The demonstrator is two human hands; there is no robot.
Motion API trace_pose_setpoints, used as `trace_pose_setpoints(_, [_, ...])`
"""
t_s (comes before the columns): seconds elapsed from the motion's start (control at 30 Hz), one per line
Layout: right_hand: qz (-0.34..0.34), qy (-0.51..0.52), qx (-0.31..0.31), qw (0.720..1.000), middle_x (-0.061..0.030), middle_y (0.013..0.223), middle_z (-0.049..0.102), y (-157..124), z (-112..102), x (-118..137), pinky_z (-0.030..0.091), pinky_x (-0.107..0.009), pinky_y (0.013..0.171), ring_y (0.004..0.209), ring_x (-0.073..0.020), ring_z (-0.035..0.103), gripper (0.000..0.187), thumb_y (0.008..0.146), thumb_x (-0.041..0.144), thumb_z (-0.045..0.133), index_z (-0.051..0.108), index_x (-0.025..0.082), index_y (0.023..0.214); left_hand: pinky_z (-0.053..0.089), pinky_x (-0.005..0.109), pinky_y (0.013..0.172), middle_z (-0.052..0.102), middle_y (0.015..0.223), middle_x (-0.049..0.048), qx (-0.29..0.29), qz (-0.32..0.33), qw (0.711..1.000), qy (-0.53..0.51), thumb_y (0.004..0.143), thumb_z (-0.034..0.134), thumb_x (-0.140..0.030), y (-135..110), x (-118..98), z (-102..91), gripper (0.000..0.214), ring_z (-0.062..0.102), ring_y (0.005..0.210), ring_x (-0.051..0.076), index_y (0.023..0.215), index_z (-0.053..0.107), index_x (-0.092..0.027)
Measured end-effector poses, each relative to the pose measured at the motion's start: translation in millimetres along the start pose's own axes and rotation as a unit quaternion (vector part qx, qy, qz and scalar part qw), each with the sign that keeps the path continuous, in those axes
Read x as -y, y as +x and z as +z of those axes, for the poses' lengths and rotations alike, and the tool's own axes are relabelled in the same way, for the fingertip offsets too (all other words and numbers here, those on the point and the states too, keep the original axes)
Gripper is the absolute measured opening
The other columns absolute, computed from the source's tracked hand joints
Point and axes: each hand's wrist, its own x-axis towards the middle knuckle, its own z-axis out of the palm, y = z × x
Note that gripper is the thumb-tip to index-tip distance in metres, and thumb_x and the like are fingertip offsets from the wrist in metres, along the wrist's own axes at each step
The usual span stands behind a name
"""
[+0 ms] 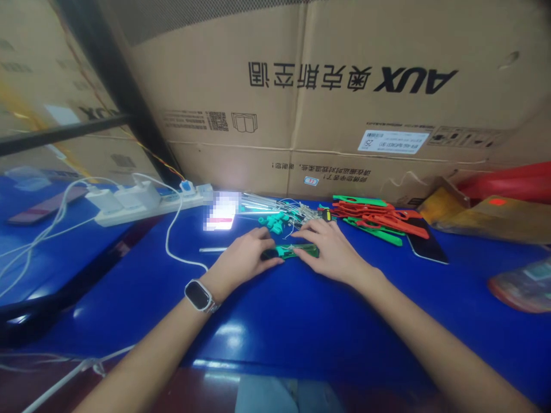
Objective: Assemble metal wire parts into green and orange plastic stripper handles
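A narrow green plastic strip with thin wires on it lies on the blue table, held between both hands. My left hand, with a smartwatch on its wrist, is closed on the strip's left end. My right hand presses its fingers on the right end. Just behind the hands sit small teal plastic pieces and a bundle of thin clear tubes and wires.
A lit phone lies left of the pieces. A pile of red and green flat parts and a dark phone lie to the right. A white power strip with chargers and cables is at left. Large cardboard boxes wall the back.
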Motion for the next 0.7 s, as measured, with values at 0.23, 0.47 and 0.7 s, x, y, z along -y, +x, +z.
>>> trace_pose_setpoints(0.23, [-0.049,-0.031,0.054,0.997,-0.0071,0.098,0.066,12.8,0.3,3.5,0.032,-0.037,0.085,0.098,-0.0219,0.054,0.015,0.097,0.023,0.056,0.07,0.018,0.091,0.053,0.035,0.083,0.061,0.099,0.0088,-0.005,-0.002,1.0,-0.007,0.09,0.062,-0.046,-0.1,1.5,1.9,0.031,0.062,0.088,0.022,0.096,0.072,-0.017])
trace_pose_setpoints(0.47, [-0.05,-0.062,0.072,0.994,-0.0076,0.096,0.066,7.4,-4.7,4.7,0.031,-0.036,0.083,0.096,-0.0223,0.053,0.019,0.098,0.022,0.052,0.068,0.017,0.09,0.052,0.037,0.083,0.061,0.099,0.0092,0.001,-0.006,1.0,0.005,0.09,0.062,-0.045,-0.1,1.5,3.0,0.031,0.061,0.089,0.023,0.096,0.072,-0.016])
trace_pose_setpoints(0.7, [-0.029,-0.134,0.064,0.989,-0.0097,0.094,0.066,-0.7,1.9,16.0,0.03,-0.036,0.079,0.092,-0.0227,0.053,0.022,0.098,0.019,0.05,0.069,0.015,0.088,0.052,0.035,0.081,0.061,0.098,0.0088,-0.002,-0.001,1.0,0.014,0.091,0.062,-0.044,0.1,1.2,2.2,0.03,0.061,0.088,0.022,0.096,0.072,-0.017])
